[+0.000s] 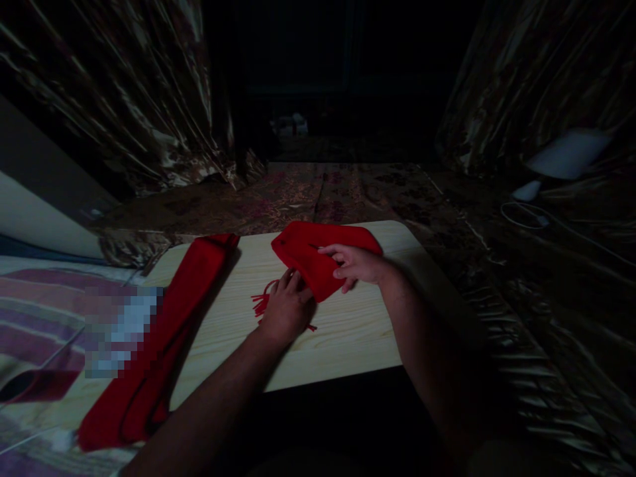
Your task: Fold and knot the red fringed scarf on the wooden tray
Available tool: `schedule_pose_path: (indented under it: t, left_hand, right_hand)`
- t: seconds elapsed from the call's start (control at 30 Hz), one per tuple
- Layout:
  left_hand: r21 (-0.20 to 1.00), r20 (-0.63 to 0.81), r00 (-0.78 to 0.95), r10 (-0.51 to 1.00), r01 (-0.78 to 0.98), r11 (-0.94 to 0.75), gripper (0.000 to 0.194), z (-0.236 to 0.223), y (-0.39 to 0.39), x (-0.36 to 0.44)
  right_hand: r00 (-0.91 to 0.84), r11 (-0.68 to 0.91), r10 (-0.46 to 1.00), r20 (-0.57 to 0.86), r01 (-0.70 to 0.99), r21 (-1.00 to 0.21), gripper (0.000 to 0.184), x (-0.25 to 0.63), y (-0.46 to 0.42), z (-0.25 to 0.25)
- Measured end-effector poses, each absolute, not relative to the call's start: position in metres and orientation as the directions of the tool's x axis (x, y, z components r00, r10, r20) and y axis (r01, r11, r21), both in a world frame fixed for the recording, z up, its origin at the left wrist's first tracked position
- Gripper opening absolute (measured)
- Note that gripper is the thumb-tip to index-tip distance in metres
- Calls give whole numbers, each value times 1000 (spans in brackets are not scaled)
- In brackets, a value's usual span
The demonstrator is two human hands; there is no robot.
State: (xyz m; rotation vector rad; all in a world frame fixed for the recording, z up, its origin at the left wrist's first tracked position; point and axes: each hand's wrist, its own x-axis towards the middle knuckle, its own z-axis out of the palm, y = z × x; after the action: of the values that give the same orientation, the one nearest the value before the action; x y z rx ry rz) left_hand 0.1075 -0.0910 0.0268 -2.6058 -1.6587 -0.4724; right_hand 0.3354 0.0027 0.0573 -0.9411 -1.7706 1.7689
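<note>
A piece of red cloth lies on the pale wooden table in front of me. My left hand is at its near left edge, fingers curled down onto the cloth. Red fringe strands stick out beside and under that hand. My right hand is over the right part of the cloth, its fingers bent in a pinch. A thin dark needle-like thing juts from its fingertips; dim light hides its exact kind.
A long folded red cloth runs along the table's left side. Past it is a striped bedspread. Patterned fabric and curtains lie beyond the table. At right stand a white lamp and its cord.
</note>
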Motion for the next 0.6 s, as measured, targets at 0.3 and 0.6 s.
schedule_pose_path:
  t: [0.3, 0.6]
  left_hand:
    - [189, 250, 483, 839, 826, -531, 29, 42, -105, 103]
    - [216, 287, 302, 909, 904, -369, 34, 48, -104, 91]
  right_hand:
    - [-586, -66, 791, -175, 202, -977, 55, 329, 8, 49]
    - [-494, 28, 855, -160, 351, -936, 39, 333, 13, 48]
